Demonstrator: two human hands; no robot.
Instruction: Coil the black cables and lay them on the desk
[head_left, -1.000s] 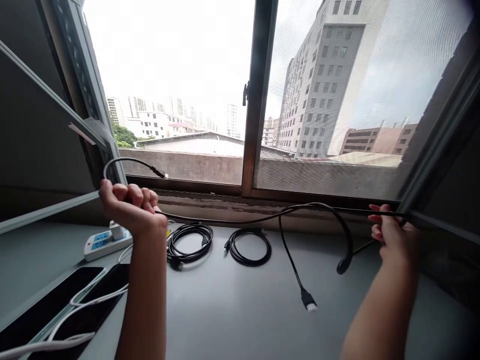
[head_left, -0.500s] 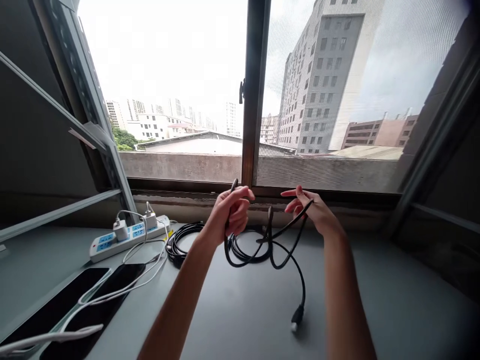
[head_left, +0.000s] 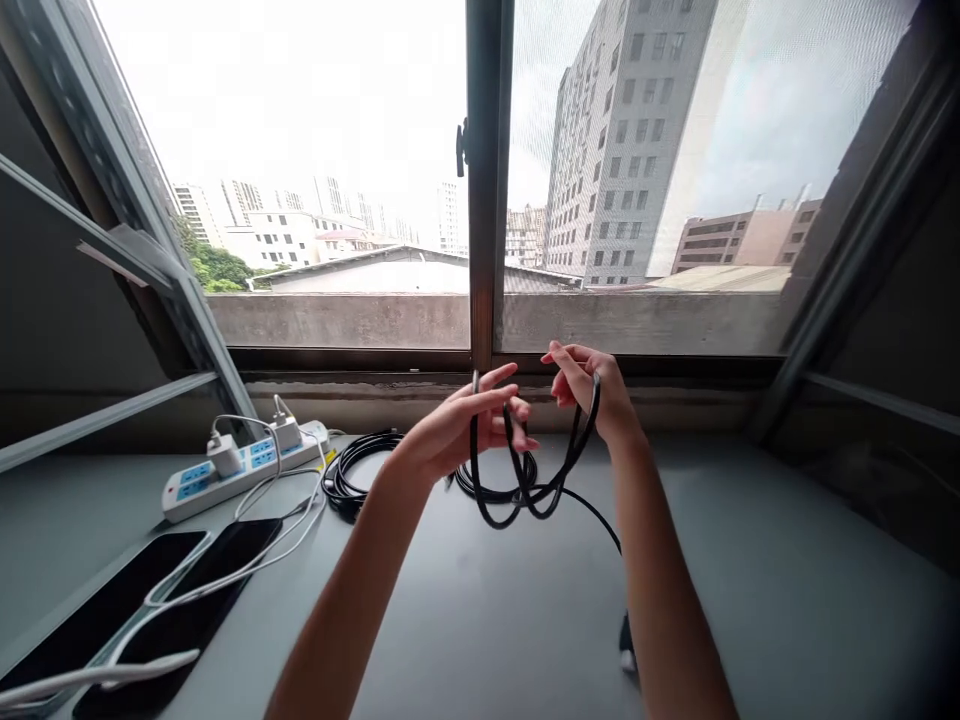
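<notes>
Black cable (head_left: 474, 450) hangs in loose loops between my two hands, held up over the tabletop (head_left: 487, 620) and just below the window (head_left: 484, 200). On my left hand (head_left: 446, 430) the fingers are spread, and the cable drapes across them in more than one place. On my right hand (head_left: 577, 375) the fingers are bent, thumb near the forefinger, with the cable passing against the hand by the base of my thumb; I cannot tell whether they pinch it. One end trails down to the right, where its dark plug (head_left: 625, 635) with a pale tip is partly hidden by my right forearm.

Behind the loops lies a small black coil (head_left: 491, 494), and to the left of it a thicker coil (head_left: 337, 490), partly covered by my left wrist. Further left sits a white power strip (head_left: 251, 468) with blue sockets and two white chargers (head_left: 225, 455) plugged in. White cords (head_left: 251, 570) run from there over two dark-screened phones (head_left: 112, 590), side by side near me.
</notes>
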